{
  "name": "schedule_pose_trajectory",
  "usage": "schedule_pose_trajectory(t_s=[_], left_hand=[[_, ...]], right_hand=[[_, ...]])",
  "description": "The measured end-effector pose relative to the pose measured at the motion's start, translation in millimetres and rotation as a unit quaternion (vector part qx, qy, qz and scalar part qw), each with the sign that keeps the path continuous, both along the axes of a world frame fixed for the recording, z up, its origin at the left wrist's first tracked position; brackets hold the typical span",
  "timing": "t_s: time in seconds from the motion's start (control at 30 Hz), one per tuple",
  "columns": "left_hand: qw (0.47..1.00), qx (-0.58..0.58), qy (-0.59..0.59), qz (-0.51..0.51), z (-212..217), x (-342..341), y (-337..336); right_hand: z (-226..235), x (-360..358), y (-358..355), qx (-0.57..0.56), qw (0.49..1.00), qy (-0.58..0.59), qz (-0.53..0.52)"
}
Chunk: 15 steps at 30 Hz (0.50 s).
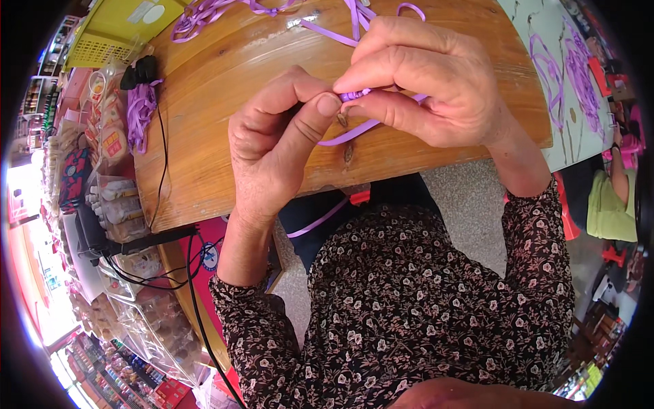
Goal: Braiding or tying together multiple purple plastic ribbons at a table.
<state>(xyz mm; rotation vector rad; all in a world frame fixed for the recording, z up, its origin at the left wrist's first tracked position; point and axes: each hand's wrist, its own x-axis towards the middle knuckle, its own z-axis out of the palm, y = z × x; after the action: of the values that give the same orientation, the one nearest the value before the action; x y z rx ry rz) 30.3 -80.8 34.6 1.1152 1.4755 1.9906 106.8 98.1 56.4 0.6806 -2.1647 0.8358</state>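
Observation:
My left hand point(276, 140) and my right hand point(426, 78) meet over a wooden table point(204, 116). Both pinch a small knot of purple plastic strip point(355, 95) between thumb and fingers. Loose ends of the strip run from the knot, one curving below my right hand point(347, 136) and one hanging down past the table edge point(317, 221). More strip trails up behind my right hand toward the far edge point(327, 31).
A bundle of purple strips point(139, 112) lies at the table's left edge beside a black cable point(160, 163). A yellow basket point(116, 31) stands at the far left. Another person in a green top point(610, 204) sits at the right near a white table with purple strips point(579, 68).

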Motion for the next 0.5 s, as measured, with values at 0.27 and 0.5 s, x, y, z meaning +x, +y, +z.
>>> schedule_pose_trajectory(t_s=[0.27, 0.5], left_hand=[[0.999, -0.022, 0.033, 0.004, -5.4, 3.2, -5.3], [0.992, 0.016, -0.105, 0.075, -8.1, 12.9, 4.5]], right_hand=[[26.6, 17.2, 6.7, 0.027, 0.996, -0.078, 0.014], [19.6, 12.7, 3.3, -0.010, 0.993, -0.111, -0.027]])
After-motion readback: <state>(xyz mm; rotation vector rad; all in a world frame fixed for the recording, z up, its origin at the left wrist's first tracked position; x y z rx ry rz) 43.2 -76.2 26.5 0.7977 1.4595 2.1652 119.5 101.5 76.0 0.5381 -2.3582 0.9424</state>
